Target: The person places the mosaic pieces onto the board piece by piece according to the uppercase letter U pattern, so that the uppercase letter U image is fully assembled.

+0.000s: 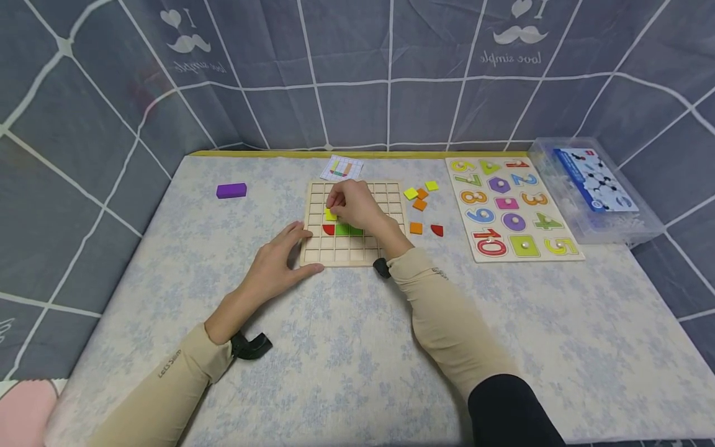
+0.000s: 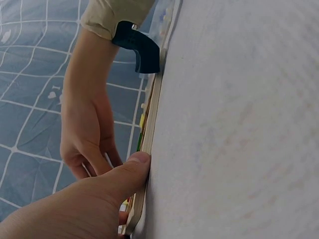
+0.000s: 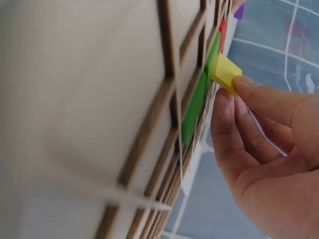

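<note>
A wooden grid board (image 1: 357, 256) lies on the patterned cloth. My right hand (image 1: 357, 202) pinches a yellow square tile (image 3: 227, 73) between thumb and fingertips, tilted at the grid's surface. Near it, a red quarter-round tile (image 1: 328, 230) and green square tiles (image 1: 342, 230) lie in one row of the grid. Beside the board's near left corner rests my left hand (image 1: 270, 261), fingers along the left side. Its thumb (image 2: 132, 169) is stretched out against the near edge, as the left wrist view shows.
Right of the board lie loose yellow tiles (image 1: 410, 194), orange tiles (image 1: 416, 228) and a red quarter-round tile (image 1: 437, 230). Behind it is a pattern card (image 1: 355, 166). A number puzzle board (image 1: 467, 214) and clear plastic box (image 1: 609, 233) stand farther right; a purple block (image 1: 231, 190) lies left.
</note>
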The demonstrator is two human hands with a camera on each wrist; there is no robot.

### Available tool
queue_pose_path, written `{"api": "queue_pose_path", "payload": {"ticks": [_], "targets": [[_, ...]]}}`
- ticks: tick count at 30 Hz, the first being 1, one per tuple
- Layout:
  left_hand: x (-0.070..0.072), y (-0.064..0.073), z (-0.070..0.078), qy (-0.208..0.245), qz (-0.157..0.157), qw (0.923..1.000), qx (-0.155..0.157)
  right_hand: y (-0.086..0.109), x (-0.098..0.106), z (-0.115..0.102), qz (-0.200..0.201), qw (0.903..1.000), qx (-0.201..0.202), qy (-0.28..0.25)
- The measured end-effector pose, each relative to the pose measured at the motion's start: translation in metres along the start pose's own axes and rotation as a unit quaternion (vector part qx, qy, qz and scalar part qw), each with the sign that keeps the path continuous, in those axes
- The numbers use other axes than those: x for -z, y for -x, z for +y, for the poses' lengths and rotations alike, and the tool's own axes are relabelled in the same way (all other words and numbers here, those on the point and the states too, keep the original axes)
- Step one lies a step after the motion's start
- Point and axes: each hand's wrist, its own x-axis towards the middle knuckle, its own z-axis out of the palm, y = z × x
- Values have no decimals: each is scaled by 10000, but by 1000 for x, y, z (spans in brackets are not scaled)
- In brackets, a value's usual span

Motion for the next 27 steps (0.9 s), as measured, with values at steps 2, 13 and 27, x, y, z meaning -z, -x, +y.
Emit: {"api": "queue_pose_path", "payload": {"ticks": [2, 13, 27], "targets": [[0, 0, 0, 6, 4, 10000, -21, -1, -3, -1, 22, 10000, 23, 51], [1, -2, 0, 7, 5, 10000, -35, 1, -4, -2, -94, 9993, -15, 359], [0, 0, -2, -71, -29, 10000, 36, 18, 28, 17, 443, 9985, -312, 88]]}}
